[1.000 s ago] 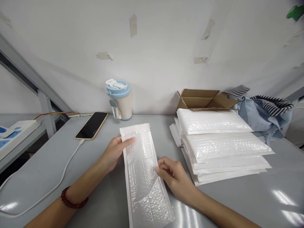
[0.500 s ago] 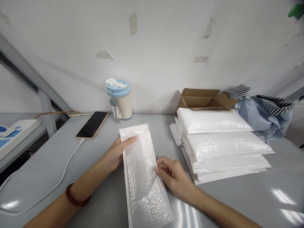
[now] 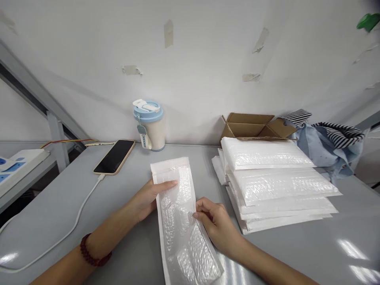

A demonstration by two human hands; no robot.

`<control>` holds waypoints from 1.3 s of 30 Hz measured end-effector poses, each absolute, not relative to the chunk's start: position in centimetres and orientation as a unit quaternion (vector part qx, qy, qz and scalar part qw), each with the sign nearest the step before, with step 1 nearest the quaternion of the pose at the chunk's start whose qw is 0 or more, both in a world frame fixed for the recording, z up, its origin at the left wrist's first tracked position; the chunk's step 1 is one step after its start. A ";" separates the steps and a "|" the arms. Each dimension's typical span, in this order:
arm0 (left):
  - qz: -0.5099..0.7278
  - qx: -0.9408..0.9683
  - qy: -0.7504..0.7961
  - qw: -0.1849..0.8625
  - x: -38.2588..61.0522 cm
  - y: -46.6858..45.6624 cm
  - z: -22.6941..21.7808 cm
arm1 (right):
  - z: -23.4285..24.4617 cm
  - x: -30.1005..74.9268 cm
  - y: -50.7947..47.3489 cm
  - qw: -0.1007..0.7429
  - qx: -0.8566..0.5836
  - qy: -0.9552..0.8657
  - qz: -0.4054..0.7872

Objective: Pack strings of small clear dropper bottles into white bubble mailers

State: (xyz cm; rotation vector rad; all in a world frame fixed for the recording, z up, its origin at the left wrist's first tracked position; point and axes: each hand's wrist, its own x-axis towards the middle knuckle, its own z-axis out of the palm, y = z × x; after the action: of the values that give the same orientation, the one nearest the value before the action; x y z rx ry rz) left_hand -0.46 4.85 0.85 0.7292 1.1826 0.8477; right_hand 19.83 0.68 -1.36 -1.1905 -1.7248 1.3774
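A white bubble mailer is held between my two hands, its narrow flap end pointing away from me. My left hand grips its left edge near the top, with the thumb lying across the front and the other fingers hidden behind. Lower on the right edge, my right hand pinches the mailer between thumb and curled fingers. The mailer's lower end runs out of the bottom of the view. To the right of my right hand lies a stack of similar white bubble mailers.
An open cardboard box stands behind the stack, beside striped and light-blue cloth. A cup with a blue lid is by the wall. Left of it lies a phone on a white cable. A power strip sits far left.
The mailer and both hands have shifted slightly right and towards me. My left thumb reaches a little further across it. Both hands keep their hold.
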 end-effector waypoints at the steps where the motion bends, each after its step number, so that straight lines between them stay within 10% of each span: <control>1: 0.378 0.324 0.527 0.689 -0.4 4.8 0.9 | -1.4 19.8 0.7 0.312 -0.449 -0.653 0.524; 39: 0.399 0.495 0.552 0.539 -1.5 5.8 -1.0 | -0.7 14.6 7.9 0.461 -0.471 -0.457 0.597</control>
State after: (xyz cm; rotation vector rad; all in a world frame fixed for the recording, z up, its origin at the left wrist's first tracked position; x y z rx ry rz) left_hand -1.50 5.79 -0.97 1.1776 1.3139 0.9497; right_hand 14.58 7.87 -0.72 -1.1584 -1.1247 1.4687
